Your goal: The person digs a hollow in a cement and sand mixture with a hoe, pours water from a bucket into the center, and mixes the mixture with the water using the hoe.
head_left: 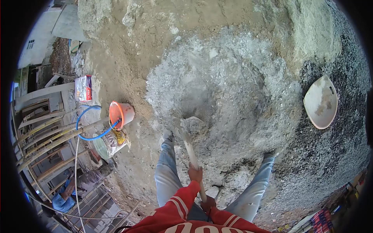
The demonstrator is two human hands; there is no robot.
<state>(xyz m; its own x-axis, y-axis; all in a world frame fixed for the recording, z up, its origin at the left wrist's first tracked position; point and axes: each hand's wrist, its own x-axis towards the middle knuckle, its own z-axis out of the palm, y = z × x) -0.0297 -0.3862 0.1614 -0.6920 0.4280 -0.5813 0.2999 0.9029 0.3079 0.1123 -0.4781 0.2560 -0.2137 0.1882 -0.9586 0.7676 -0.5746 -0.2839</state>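
Note:
A long-handled shovel (190, 149) slants down and away from me, its blade (194, 123) sunk partly in the pale grey powdery mix (233, 93) on the ground. My left hand (195, 173) is wrapped around the middle of the handle. Closer to my body, my right hand (208, 204) grips the handle's rear end, partly hidden by the red sleeve. My feet stand apart at the near edge of the mix. Just beyond my right hand, a small pale object with a dark handle-like part (213, 191) lies on the ground; its kind is unclear.
An orange bucket (121, 115) with a blue hose (91, 136) in it stands left, beside a printed pail (112, 143). A packaged bag (83, 88) sits farther left. At right, a white scoop-shaped basin (321, 103) rests on dark gravel (322, 155). A person in blue (63, 200) is lower left.

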